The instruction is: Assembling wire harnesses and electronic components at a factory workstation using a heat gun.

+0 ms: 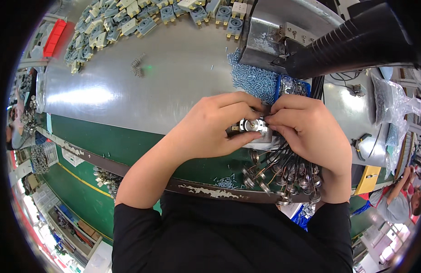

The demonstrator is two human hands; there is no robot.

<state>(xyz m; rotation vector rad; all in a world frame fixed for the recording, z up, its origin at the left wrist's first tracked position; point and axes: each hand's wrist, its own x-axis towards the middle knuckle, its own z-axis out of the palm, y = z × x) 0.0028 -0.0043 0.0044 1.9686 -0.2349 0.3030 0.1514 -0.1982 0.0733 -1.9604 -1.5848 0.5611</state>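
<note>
In the middle of the bench, my left hand (219,120) is closed around a small part with a round silver face (252,124), which looks like a thermostat. Fingers and thumb grip it from its left side, over a small metal block (265,136). My right hand (299,118) meets it from the right, its thumb and fingertips pinched together at the part's edge. Whatever is between those right fingertips is too small and covered to make out. Just below the right hand lies a bunch of round metal discs on black leads (288,175).
Loose screws (253,79) lie heaped beyond my hands, beside a blue bin (292,86) of small metal parts. A black hose (347,43) hangs at the right. Grey and white switch-like parts (114,22) are piled at the back left. A spring (137,65) lies nearer. Another person (397,202) is at far right.
</note>
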